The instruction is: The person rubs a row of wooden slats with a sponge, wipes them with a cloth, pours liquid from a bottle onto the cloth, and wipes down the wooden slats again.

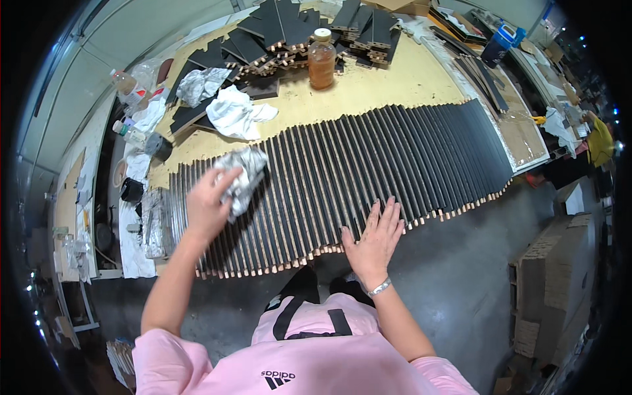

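A long row of narrow black wooden slats (355, 158) lies side by side along the front of the table, with bare wood showing at their near ends. My left hand (209, 196) grips a crumpled, stained white rag (245, 174) over the left part of the row. The rag covers some of my fingertips. Flat on the slats near their front ends, right of the middle, rests my right hand (375, 242), its fingers spread and nothing in it.
Dark boards (276, 29) are piled at the back of the yellow tabletop (421, 76). Before them stands a jar of amber liquid (321, 60). White rags (236, 113), bottles (130, 85) and a black cup (131, 190) sit at the left. Cardboard (559, 276) stands on the right floor.
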{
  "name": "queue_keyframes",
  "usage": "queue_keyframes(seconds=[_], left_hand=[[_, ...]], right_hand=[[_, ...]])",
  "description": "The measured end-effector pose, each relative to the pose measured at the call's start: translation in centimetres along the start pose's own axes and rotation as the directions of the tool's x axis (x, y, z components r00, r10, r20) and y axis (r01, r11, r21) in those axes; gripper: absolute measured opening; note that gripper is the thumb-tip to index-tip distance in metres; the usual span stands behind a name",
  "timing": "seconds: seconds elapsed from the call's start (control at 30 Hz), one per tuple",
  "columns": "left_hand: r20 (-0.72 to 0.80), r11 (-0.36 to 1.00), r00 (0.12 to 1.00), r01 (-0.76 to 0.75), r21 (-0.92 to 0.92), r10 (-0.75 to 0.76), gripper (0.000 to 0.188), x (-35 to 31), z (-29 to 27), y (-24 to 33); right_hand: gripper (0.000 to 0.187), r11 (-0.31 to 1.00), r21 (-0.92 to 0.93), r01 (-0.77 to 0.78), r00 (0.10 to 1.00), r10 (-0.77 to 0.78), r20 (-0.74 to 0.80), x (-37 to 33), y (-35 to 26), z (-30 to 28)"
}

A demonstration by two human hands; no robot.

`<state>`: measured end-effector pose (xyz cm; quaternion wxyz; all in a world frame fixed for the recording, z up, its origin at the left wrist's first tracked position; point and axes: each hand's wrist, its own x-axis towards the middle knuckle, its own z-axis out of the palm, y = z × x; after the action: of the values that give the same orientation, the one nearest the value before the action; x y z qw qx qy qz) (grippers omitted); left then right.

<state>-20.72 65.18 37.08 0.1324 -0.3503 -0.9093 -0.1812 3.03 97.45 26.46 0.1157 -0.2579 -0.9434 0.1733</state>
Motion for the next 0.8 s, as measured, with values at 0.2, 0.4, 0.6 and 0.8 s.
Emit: queue_keyframes(seconds=[0.2,0.4,0.6,0.8], left_hand=[[0.251,0.897,0.862,-0.41,-0.165,0.44,0.044,-8.5,0.9,6.5],[-0.035,0.975,0.976,-0.214,0.067,0.217,0.054,-1.0,-0.8,-10.1],[-0.229,0.958,0.931,-0.264,0.113,0.283,0.068,6.4,-9.0,-22.0],[-0.17,0.961,0.973,-0.108,0.254,0.154,0.071,16.9,-7.7,-29.5]], right_hand=[[0.108,0.958,0.149,0.245,0.959,-0.262,0.109,-4.7,-6.4,-1.2],[0.107,0.944,0.187,0.27,0.927,-0.307,0.213,-8.6,-14.0,0.9],[0.107,0.99,0.0,0.141,0.988,-0.14,0.07,-10.3,-17.4,4.1],[0.107,0.991,-0.076,0.113,0.993,-0.11,0.039,-10.8,-19.4,4.4]])
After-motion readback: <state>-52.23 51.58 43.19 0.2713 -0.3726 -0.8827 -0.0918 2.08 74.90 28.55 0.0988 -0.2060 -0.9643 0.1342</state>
